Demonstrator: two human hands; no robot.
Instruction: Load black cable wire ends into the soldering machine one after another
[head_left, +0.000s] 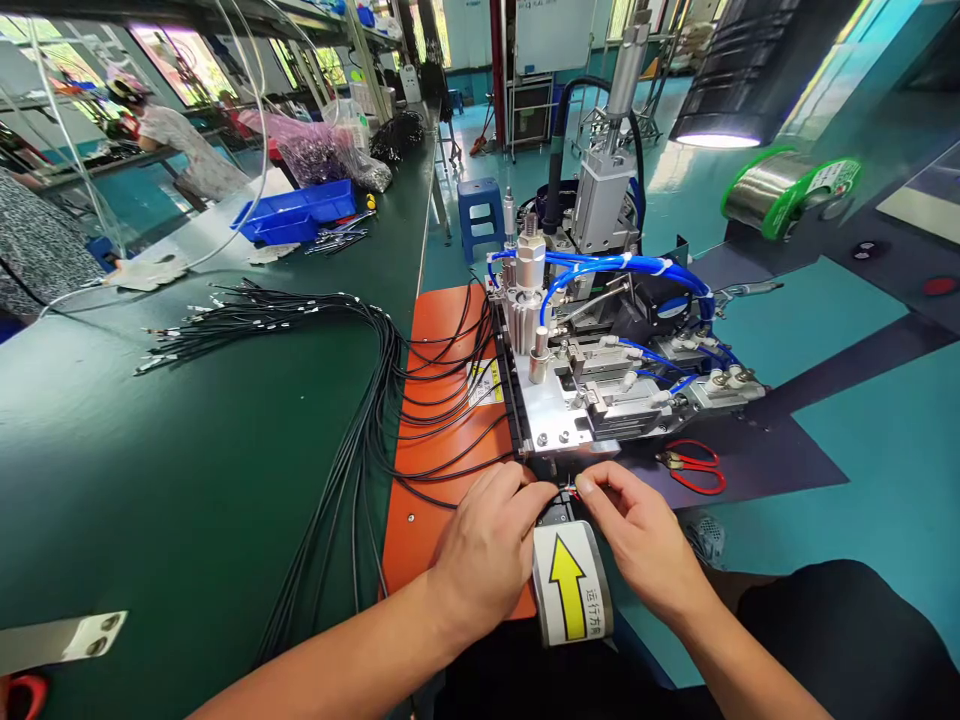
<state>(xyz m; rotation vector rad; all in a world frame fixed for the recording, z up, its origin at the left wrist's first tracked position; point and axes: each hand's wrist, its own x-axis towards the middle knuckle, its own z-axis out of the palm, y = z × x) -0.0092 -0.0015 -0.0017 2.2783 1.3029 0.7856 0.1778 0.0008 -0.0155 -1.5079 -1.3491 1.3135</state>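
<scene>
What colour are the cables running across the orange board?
The cables are black; the head view shows them best.

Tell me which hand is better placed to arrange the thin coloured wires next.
Probably the right hand: it appears to pinch the thin coloured wires at their tips, while the left hand holds the black cable beside them.

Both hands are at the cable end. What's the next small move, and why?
Straightening the thin coloured wires with the right hand seems best, while the left hand steadies the black cable: the left pinches near its end, the right is at the wires, which seem slightly splayed.
</scene>
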